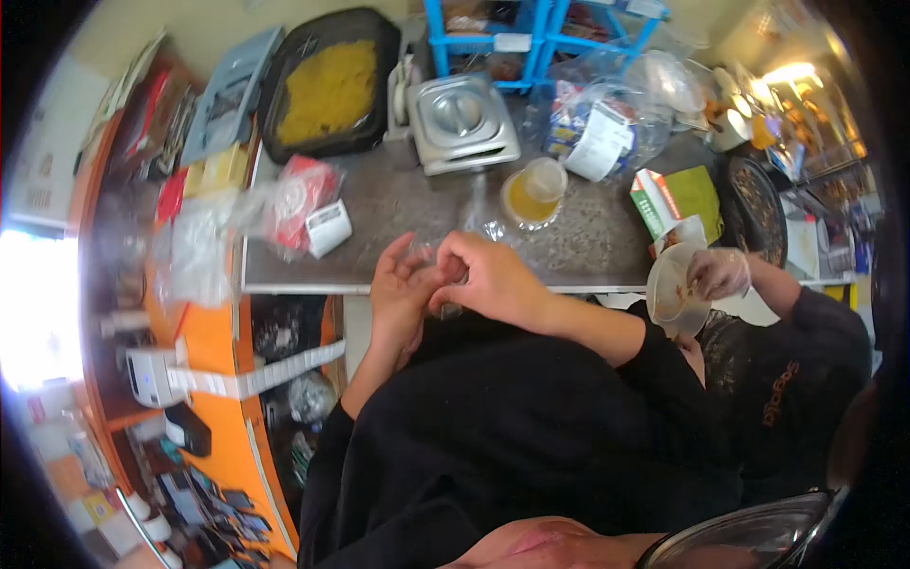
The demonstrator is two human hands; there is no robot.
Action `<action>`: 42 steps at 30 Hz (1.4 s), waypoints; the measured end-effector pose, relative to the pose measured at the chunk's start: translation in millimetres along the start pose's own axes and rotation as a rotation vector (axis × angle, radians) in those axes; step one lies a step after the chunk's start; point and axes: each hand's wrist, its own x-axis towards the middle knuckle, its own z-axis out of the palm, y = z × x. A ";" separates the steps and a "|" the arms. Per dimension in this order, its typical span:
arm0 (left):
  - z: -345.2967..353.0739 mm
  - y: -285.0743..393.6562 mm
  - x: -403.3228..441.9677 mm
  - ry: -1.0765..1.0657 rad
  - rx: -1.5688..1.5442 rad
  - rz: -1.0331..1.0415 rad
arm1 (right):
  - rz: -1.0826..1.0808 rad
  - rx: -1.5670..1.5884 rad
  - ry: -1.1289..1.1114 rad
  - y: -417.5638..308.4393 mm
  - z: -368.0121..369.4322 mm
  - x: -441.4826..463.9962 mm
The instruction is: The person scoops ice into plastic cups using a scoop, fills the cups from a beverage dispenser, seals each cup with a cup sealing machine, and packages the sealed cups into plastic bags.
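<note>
Both of my hands are together just over the front edge of the dark worktop (pixel 379 209). My left hand (pixel 403 294) is palm up with its fingers apart and slightly curled. My right hand (pixel 488 280) is closed in a pinch over the left palm. Something clear and thin, like plastic, shows between and behind the fingers; what it is cannot be made out. Behind the hands stand a cup of yellow liquid (pixel 534 194) and a steel container with a lid (pixel 464 123). A red and clear plastic packet (pixel 301 204) lies to the left.
A black tray of yellow food (pixel 327 90) is at the back left, blue racks (pixel 493 43) behind. On the right, a co-worker's gloved hand (pixel 718 275) reaches into a clear bowl (pixel 678 294), near a green and white box (pixel 664 204). A label strip (pixel 256 379) hangs left.
</note>
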 end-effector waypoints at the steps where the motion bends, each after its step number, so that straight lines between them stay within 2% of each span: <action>1: 1.5 1.4 3.5 -0.029 -0.001 0.020 | -0.025 -0.015 0.054 4.6 1.2 0.4; 2: -0.4 -0.2 3.7 -0.047 -0.002 0.030 | 0.030 0.004 0.072 2.2 1.3 -0.2; 5: -7.7 -3.9 8.0 -0.098 0.073 0.017 | 0.007 -0.103 0.087 -12.1 -7.2 -7.4; 7: -5.8 -2.5 10.6 -0.177 0.089 -0.030 | 0.072 -0.003 0.039 -9.9 -5.2 -9.5; 10: -12.6 -3.4 21.3 -0.254 -0.080 -0.153 | 0.130 0.177 0.028 1.7 -2.4 -8.3; 11: -8.4 1.1 20.9 -0.235 -0.080 -0.160 | 0.145 0.245 0.034 3.7 -1.8 -8.2; 13: 2.1 12.4 17.8 -0.196 -0.078 -0.178 | 0.152 0.155 0.068 2.4 -5.0 -7.8; 14: 2.3 13.1 19.8 -0.173 0.014 -0.094 | 0.157 0.109 0.084 2.2 -6.6 -8.0; 17: -2.8 19.8 29.1 -0.131 0.292 0.171 | 0.016 -0.035 0.384 7.3 -6.6 -8.0; 19: -8.4 22.0 34.3 -0.130 0.480 0.354 | 0.001 -0.164 0.507 4.3 -9.5 -6.6; 20: 5.4 23.5 26.1 -0.080 0.465 0.383 | -0.001 -0.229 0.564 3.8 -10.0 -6.0; 23: -0.8 14.3 42.6 -0.037 0.814 0.439 | 0.046 0.098 0.402 15.6 -2.5 -2.4; 24: -4.6 12.7 45.1 -0.115 0.804 0.348 | 0.093 0.167 0.335 13.0 -2.5 -0.7; 26: -16.6 10.3 46.2 -0.264 0.780 0.163 | 0.242 0.821 0.216 24.7 -2.0 1.8; 28: -36.5 6.6 52.4 -0.326 0.510 0.011 | 0.375 1.368 0.124 30.0 -5.9 0.5; 31: -17.9 8.7 41.8 -0.276 0.149 -0.141 | 0.396 1.656 -0.027 70.2 7.4 0.5; 32: -7.8 9.2 37.5 -0.238 0.040 -0.176 | 0.514 1.695 0.027 60.7 7.2 0.9; 35: -3.4 5.8 36.2 -0.186 -0.104 -0.314 | 0.385 1.034 0.020 55.0 2.9 -1.5; 36: -1.8 5.7 36.6 -0.229 -0.042 -0.289 | 0.378 0.697 -0.042 46.6 -3.3 -3.0; 39: 0.0 4.9 33.2 -0.350 0.130 -0.211 | 0.306 0.746 -0.072 45.5 -11.9 -10.3; 42: -14.5 4.6 42.0 -0.457 0.250 -0.103 | 0.305 1.217 0.029 49.5 -7.2 -15.1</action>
